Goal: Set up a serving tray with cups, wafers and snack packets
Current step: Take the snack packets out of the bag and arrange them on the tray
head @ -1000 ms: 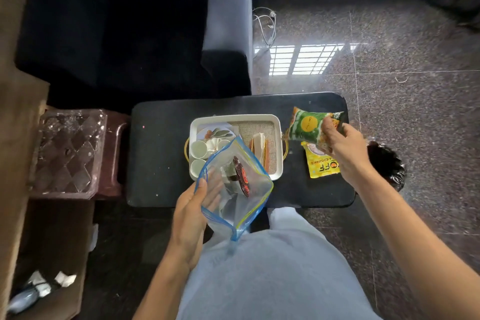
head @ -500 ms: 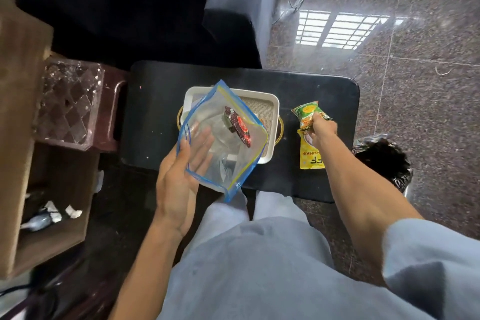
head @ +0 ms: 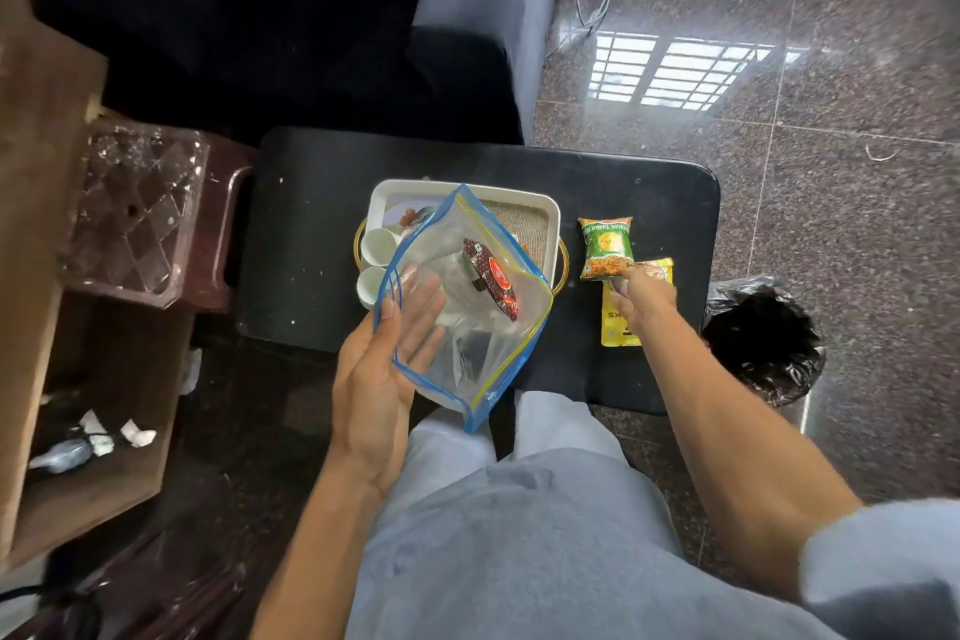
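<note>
- Serving tray point(head: 524, 199), white, rectangular and plastic with a woven mat inside, sits at the middle of the black low table point(head: 311, 224), between its far and near edges.
- Two white paper cups point(head: 379, 244) stand inside the tray along its left wall, one just nearer than the other.
- Left hand point(head: 379, 374) is raised over the table's near edge and holds a clear plastic zip bag point(head: 483, 359) with blue and yellow seal strips. The thumb lies outside the bag's blue rim, and the straight fingers show through the plastic, pinching the rim between them.
- The bag hangs above the tray and hides most of it; a dark red wrapped item point(head: 491, 283) lies inside it.
- Green snack packet point(head: 607, 247) lies flat on the table just beside the tray's right wall.
- Yellow snack packet point(head: 618, 327) lies nearer the table's right edge, touching the green one's lower end.
- Right hand point(head: 641, 299) rests over the yellow packet with its fingertips at the green packet's lower edge. I cannot tell whether it grips either.
- Black-lined waste bin point(head: 763, 338) stands on the floor off the table's right edge.
</note>
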Demonstrator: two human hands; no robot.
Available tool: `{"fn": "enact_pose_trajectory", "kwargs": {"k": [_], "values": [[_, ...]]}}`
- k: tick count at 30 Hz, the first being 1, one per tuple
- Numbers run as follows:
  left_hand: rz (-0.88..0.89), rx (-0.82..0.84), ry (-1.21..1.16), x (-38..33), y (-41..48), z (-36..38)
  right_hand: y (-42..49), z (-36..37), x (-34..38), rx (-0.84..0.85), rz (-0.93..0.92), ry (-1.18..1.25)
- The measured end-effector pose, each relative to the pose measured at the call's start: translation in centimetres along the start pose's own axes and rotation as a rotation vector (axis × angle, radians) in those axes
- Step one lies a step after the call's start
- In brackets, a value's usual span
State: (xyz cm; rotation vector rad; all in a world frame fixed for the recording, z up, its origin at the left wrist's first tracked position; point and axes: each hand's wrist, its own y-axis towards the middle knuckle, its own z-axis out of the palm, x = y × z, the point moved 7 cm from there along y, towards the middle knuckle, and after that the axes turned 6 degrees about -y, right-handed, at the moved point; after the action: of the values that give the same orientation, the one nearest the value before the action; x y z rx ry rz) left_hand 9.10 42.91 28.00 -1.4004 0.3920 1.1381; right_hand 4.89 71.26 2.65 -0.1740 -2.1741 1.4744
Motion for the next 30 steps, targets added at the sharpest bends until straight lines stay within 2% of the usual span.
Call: {"fn": "enact_pose_trajectory", "kwargs": {"k": [2,4,8,10,12,14,15,18,20,21,23,28,30], "values": [[-0.005,0.012,0.005,-0.1,0.1,-0.4,-3.5,-0.8,0.9,0.005,-0.149,-0.003],[-0.01,0.024,0.019,-0.2,0.3,-0.9,-8.5,-0.9,2.5,0.103,-0.383,0.027],[-0.04,0.087,0.073,-0.2,0.8,-1.7,-22.6,-0.2,5.0,0.295,-1.058,-0.156],[-0.05,0.142,0.111,-0.3,0.8,-1.9,-28.7,1.6,4.9,0.377,-1.353,-0.343],[-0.062,0.194,0.147,-0.4,0.7,-2.2,-31.6,5.1,3.4,0.452,-1.546,-0.795],[-0.077,0.232,0.188,-0.6,0.6,-2.8,-31.2,9.2,0.4,0.446,-1.595,-1.479],[-0.076,0.256,0.215,-0.9,0.5,-3.2,-30.5,10.7,-1.0,0.426,-1.602,-1.733],[-0.072,0.325,0.284,-1.6,0.3,-4.5,-29.4,14.3,-4.4,0.305,-1.75,-2.182],[-0.078,0.338,0.282,-2.3,0.4,-5.6,-28.1,15.7,-5.6,0.069,-1.817,-2.403],[-0.082,0.344,0.274,-2.7,0.4,-6.1,-27.5,16.1,-6.1,-0.028,-1.816,-2.497],[-0.094,0.353,0.256,-3.3,0.6,-7.0,-26.7,16.8,-6.8,-0.076,-1.746,-2.615],[-0.056,0.354,0.322,-3.9,1.1,-8.8,-27.7,18.6,-6.8,0.066,-1.525,-2.501],[-0.04,0.356,0.351,-3.9,1.3,-9.5,-28.5,19.1,-7.0,0.103,-1.506,-2.495]]}}
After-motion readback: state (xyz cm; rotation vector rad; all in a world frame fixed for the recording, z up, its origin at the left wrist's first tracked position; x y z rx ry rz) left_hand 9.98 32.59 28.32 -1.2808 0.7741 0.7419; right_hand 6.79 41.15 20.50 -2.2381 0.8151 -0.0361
